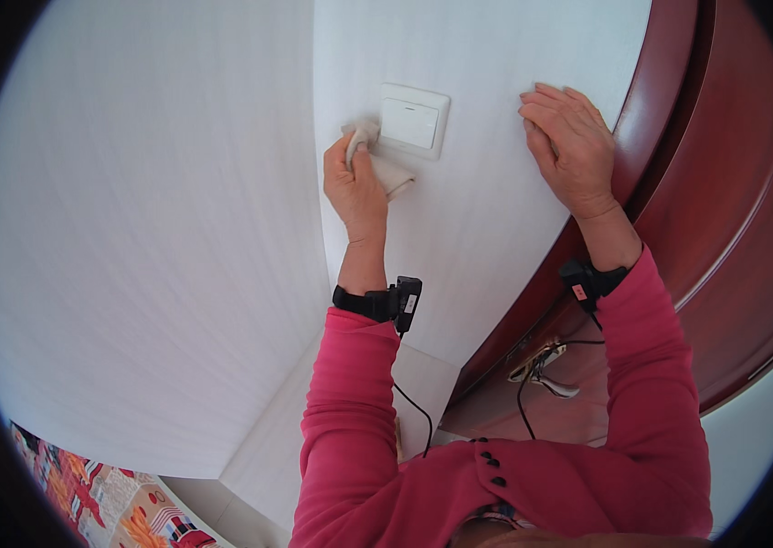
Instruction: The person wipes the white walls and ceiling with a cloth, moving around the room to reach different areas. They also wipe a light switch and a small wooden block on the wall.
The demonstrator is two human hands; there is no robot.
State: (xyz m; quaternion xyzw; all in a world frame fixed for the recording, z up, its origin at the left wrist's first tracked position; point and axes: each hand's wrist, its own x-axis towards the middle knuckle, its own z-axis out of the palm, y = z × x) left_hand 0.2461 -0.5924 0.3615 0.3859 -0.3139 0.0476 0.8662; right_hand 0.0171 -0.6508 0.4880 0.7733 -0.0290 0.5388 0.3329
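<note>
A white light switch (409, 121) is set in the pale wall, slightly tilted in view. At its left edge my left hand (356, 190) grips a beige cloth (388, 176), pinched between thumb and fingers. One corner of the cloth hangs below the switch, and a bunched part sticks up beside its frame. Further right, my right hand (574, 146) rests against the wall near the door frame, holding nothing visible. Its fingers are stretched out and lie close together. Black straps with small boxes and cables sit on both wrists.
A dark red door (725, 247) with a matching frame (656, 78) stands at the right. Its metal handle (537, 365) shows below my right forearm. A pale wall panel (149, 228) meets the switch wall in a corner. Patterned fabric (112, 498) lies at lower left.
</note>
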